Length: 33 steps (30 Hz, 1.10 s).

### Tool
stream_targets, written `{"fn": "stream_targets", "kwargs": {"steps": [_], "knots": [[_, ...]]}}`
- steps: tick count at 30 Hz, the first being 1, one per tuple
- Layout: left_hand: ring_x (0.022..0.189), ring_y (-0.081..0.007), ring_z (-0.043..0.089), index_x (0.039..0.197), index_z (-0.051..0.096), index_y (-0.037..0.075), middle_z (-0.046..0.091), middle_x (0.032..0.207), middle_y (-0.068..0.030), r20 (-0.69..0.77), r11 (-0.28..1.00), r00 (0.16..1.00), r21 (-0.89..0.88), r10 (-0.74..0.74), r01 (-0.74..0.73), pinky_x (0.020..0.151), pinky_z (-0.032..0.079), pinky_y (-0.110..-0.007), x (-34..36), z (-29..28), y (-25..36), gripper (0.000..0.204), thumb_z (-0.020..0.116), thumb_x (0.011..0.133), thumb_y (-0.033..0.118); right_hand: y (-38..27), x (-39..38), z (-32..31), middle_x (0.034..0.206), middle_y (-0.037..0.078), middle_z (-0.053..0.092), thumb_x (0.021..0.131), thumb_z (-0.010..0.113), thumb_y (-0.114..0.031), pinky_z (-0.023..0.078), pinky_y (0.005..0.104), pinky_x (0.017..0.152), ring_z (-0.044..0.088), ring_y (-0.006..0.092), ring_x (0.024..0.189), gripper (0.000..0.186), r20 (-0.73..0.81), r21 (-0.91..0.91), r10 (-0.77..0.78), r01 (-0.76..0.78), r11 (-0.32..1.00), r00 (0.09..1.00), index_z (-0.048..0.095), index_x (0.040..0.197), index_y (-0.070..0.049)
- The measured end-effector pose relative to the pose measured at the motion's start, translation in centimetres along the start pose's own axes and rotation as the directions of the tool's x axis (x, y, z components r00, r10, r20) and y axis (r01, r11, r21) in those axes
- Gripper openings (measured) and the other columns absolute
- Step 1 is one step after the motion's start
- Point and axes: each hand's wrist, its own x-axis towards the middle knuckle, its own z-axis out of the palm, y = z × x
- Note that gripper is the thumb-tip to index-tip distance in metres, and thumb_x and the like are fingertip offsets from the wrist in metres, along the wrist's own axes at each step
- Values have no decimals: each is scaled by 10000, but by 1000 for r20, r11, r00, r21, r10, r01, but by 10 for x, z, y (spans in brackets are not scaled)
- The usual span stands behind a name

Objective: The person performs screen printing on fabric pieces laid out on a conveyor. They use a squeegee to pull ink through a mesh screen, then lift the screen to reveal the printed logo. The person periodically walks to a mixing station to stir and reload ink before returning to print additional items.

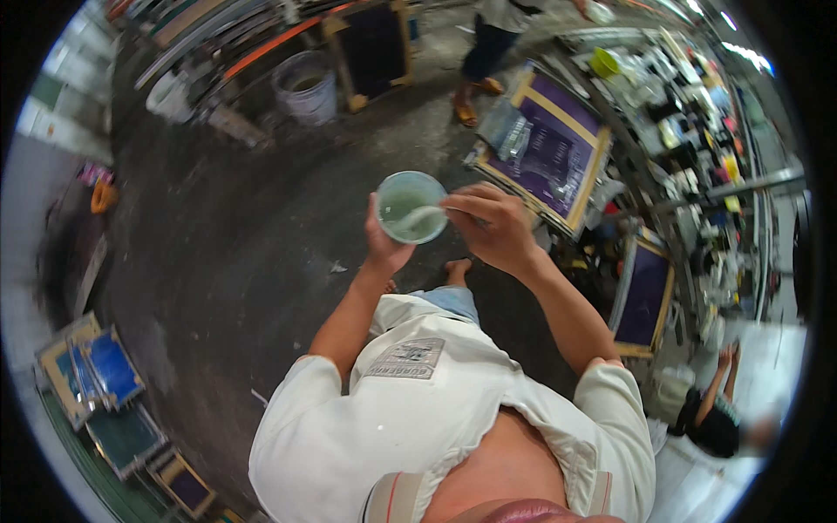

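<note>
Stirring is seemingly the step in hand: in the head view, the left hand is clasping the cup; on its right, the right hand is pinching a spoon inside it. Continuing is probably calling for steadiness.

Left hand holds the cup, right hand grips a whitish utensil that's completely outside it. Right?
No, one slip: the head view shows the whitish utensil reaching into the cup, not outside it. The rest stands: left hand on the cup, right hand gripping the utensil.
</note>
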Motion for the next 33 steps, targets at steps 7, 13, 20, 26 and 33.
{"fn": "stream_targets", "kwargs": {"steps": [7,13,20,26,33], "knots": [[1263,-265,588,1365,590,129,633,1346,-58,-55,999,998,6,-37,37,1093,443,-461,-3,2,3,615,346,1050,598,5,11,-4,939,92,690,794,743,25,560,364,803,659,270,880,272,13,-294,-206,201,934,978,747,1055,-52],[1283,-266,573,1372,588,146,623,1364,-58,-102,1000,995,22,-7,10,1101,429,-472,3,-3,1,607,352,1049,602,-12,-8,-7,915,115,719,840,716,3,557,369,777,679,277,878,199,45,-95,268,-263,960,962,754,1030,-37],[1305,-264,573,1391,583,170,610,1397,-55,-40,999,998,7,-46,46,1040,490,-513,1,-7,-5,553,410,1011,532,3,11,1,915,109,718,878,725,-24,555,375,744,678,272,860,168,-172,-141,-57,33,989,984,755,1043,-40],[1285,-267,580,1375,595,170,613,1391,-45,-133,999,990,35,39,-34,1059,473,-495,4,-10,1,563,405,1013,557,-4,-16,-7,918,100,707,871,722,-12,557,384,739,674,277,843,187,-15,-112,98,-99,989,995,756,1050,-56],[1264,-256,580,1368,587,137,635,1333,-53,-139,999,990,18,-29,32,1095,433,-458,-1,6,-9,623,380,1034,620,2,6,6,933,98,712,862,725,-8,552,373,721,670,265,840,216,-167,-55,-104,96,994,981,754,1069,-60]]}}
